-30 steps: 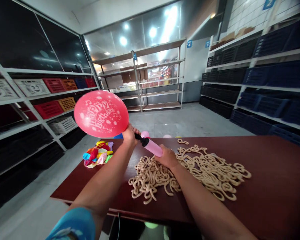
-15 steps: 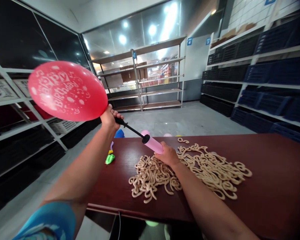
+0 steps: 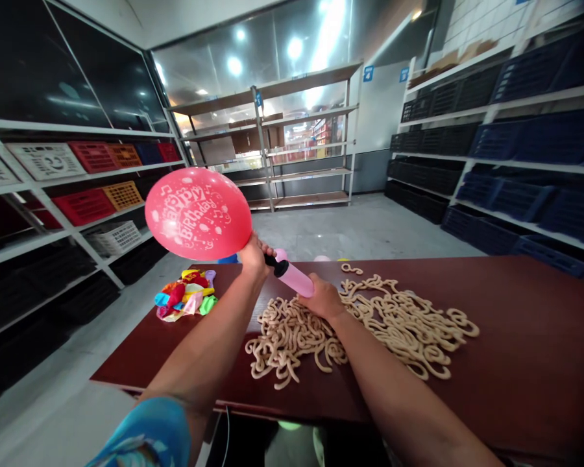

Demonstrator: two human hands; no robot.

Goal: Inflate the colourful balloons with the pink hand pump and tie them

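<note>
A red balloon [image 3: 199, 217] with white "Happy Birthday" print hangs inflated at the left of the pump. My left hand [image 3: 255, 254] is closed around its neck and the black end of a balloon pump. My right hand [image 3: 324, 298] grips the pink barrel of the balloon pump [image 3: 294, 279], above the table. Little of the pump's black rod shows between the hands. Beneath my right hand lie heaps of beige curly strands [image 3: 296, 334], and loose uninflated balloons [image 3: 182, 295] in several colours are piled to the left of my left forearm.
The dark red table [image 3: 516, 324] spans the front. Beyond its far edge, parts of pink and yellow balloons show. Shelves with crates [image 3: 87, 155] line the left; dark crates [image 3: 506, 194] fill the right rack. A metal rack [image 3: 311, 175] stands at the back.
My left hand has moved right, toward my right hand, carrying the red balloon along. The pump's long black rod has slid into the pink barrel. The pile of uninflated balloons has come into sight.
</note>
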